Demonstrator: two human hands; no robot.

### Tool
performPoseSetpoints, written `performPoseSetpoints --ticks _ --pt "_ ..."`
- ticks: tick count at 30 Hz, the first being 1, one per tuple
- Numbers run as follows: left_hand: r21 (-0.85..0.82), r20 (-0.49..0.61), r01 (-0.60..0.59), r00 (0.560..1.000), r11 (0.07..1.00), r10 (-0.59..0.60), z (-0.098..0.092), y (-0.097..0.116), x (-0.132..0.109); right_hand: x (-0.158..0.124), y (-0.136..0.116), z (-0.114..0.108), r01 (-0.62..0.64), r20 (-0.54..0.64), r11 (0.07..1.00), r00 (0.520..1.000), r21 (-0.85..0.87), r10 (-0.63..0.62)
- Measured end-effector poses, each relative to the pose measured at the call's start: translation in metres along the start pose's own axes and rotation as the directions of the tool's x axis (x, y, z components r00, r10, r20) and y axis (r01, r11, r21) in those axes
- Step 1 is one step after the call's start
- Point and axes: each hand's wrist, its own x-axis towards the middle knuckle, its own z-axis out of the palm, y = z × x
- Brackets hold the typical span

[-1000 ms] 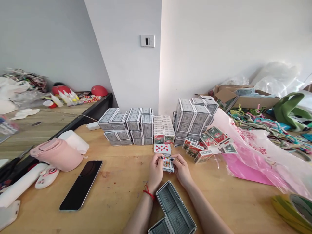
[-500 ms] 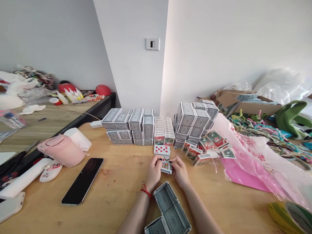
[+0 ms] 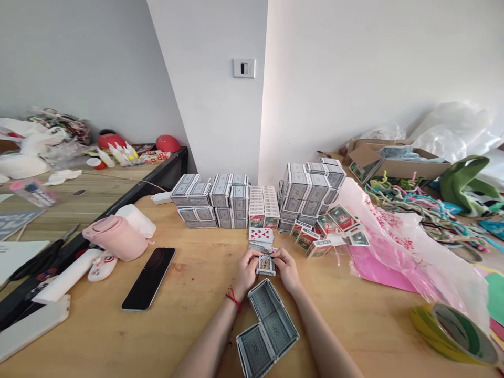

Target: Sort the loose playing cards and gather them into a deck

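My left hand point(image 3: 248, 269) and my right hand point(image 3: 287, 265) meet over a small stack of playing cards point(image 3: 265, 265), a face card on top. The fingers of both are closed at the stack's far edge, pinching a card there whose details are hidden. Just beyond lies a pile of cards point(image 3: 261, 235) with a red hearts card face up. Between my forearms sits an open structure of folded cards point(image 3: 274, 320), patterned grey-blue. Behind the pile stand card boxes point(image 3: 263, 205) in two columns, flanked by stacked blocks of folded cards point(image 3: 230, 197).
At left lie a black phone point(image 3: 148, 278) and a pink cup point(image 3: 118, 237). To the right are scattered card packs point(image 3: 311, 239), a pink plastic bag point(image 3: 394, 247), a roll of tape point(image 3: 452, 333) and a cardboard box point(image 3: 397, 157). A side table point(image 3: 90, 186) stands at far left.
The view has shifted slightly, so most things sit a little differently in the frame. My hands stay at the small stack, and a patterned card back now shows beyond my fingers.
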Motion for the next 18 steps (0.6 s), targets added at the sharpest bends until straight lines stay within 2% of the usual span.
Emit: performPoseSetpoints --ticks 5,9,15,18 --pt "0.034 0.060 0.030 0.998 0.999 -0.032 -0.003 0.008 -0.006 -0.007 -0.007 0.001 -0.014 0.022 0.999 1.000 0.030 0.014" --pt "0.060 0.066 0.059 0.996 0.996 -0.063 -0.005 0.011 -0.008 -0.008 -0.011 0.004 -0.004 -0.007 1.000 1.000 -0.002 0.004" --pt "0.049 0.062 0.077 0.995 0.996 -0.080 -0.006 0.014 -0.008 -0.007 -0.012 0.005 0.020 0.026 0.999 0.999 -0.031 -0.019" --pt "0.067 0.045 0.078 0.996 0.995 -0.082 -0.006 0.020 -0.010 -0.005 -0.012 0.007 -0.021 0.041 1.000 0.999 -0.024 0.022"
